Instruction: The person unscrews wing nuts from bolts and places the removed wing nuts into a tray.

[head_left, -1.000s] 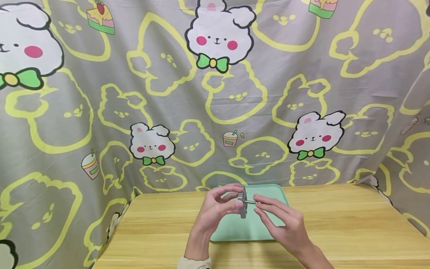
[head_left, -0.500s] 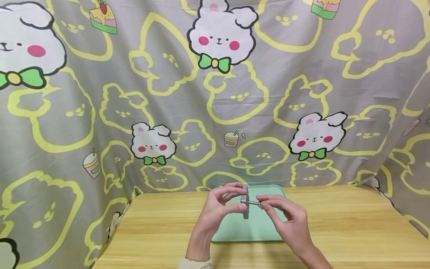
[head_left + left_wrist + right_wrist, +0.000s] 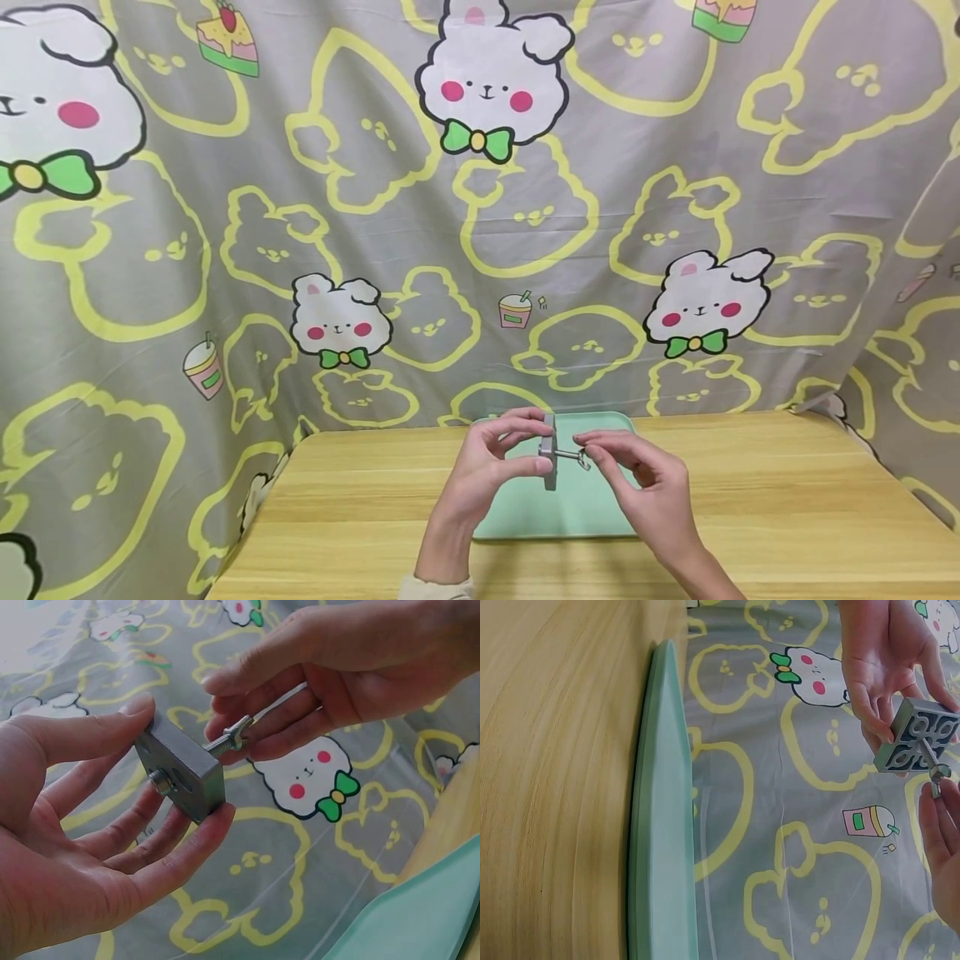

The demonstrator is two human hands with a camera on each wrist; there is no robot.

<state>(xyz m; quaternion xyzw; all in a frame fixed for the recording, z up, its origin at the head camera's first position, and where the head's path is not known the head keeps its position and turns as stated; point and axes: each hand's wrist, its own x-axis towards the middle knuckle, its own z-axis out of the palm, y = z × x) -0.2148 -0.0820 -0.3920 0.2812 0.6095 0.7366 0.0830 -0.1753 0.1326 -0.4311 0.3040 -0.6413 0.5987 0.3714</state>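
A square grey block (image 3: 180,761) with rounded cut-outs on one face (image 3: 917,735) is held between the thumb and fingers of my left hand (image 3: 480,458). A threaded bolt (image 3: 219,742) runs through it, its head (image 3: 159,781) on the near side in the left wrist view. On the bolt's far end sits a wing nut (image 3: 238,732), apart from the block. My right hand (image 3: 651,483) is beside this nut, its fingers extended behind and touching it, the thumb lifted off in the left wrist view. The right wrist view cuts off part of that hand (image 3: 945,840).
A mint-green tray (image 3: 555,517) lies on the wooden table (image 3: 360,500) beneath both hands. Behind the table hangs a grey curtain (image 3: 450,242) with cartoon bunnies, which also runs down both sides.
My right fingertips were spread around the wing nut, then came together at it; now more of the nut shows below them. The block shifted slightly right, still in my left hand.
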